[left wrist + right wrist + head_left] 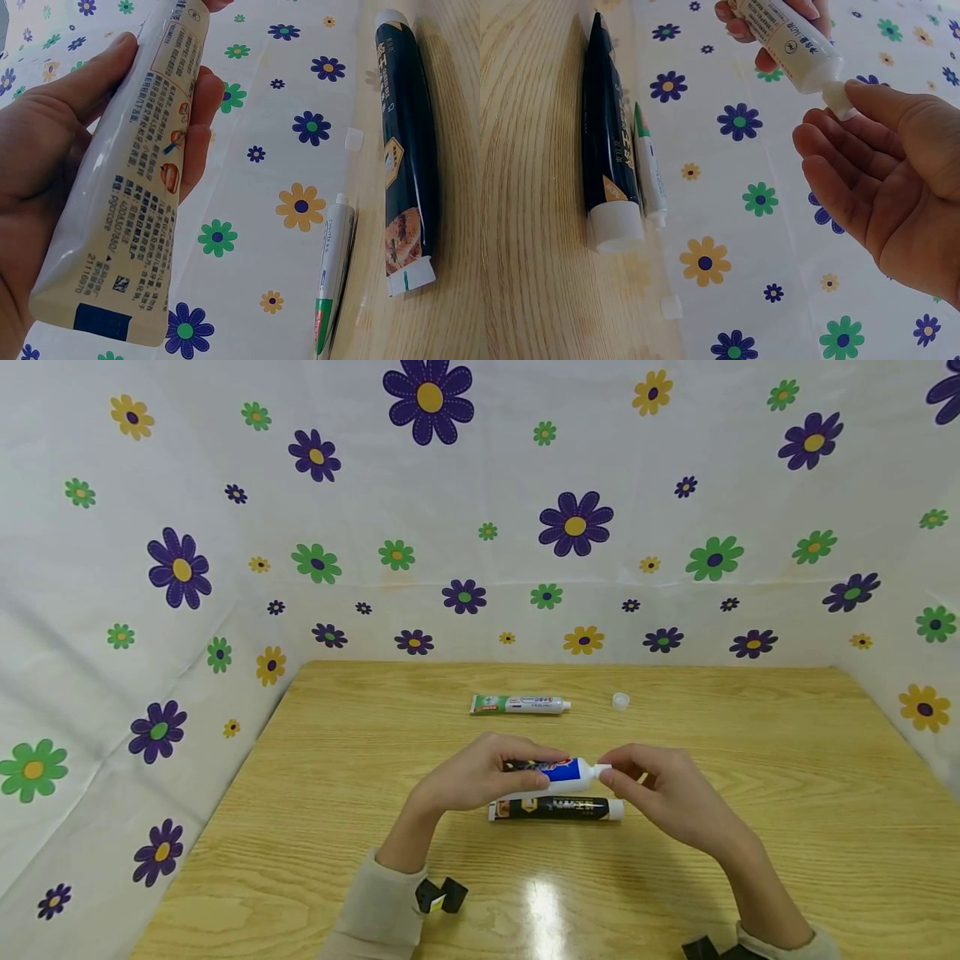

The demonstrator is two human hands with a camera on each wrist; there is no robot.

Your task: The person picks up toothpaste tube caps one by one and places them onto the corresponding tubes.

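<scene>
A blue and white toothpaste tube is held up off the table, its neck end to the right. Fingers and thumb of my left hand grip its body; in the left wrist view the printed back of the tube faces the camera. At the neck end, my right hand pinches the small white cap between thumb and index finger, with the other fingers loosely bent. Below the held tube lies a black toothpaste tube with its white cap on.
Farther back on the wooden table lies a green and white toothpaste tube with its nozzle bare. To its right sits a loose white cap. A flower-printed white cloth rises behind the table and at its sides.
</scene>
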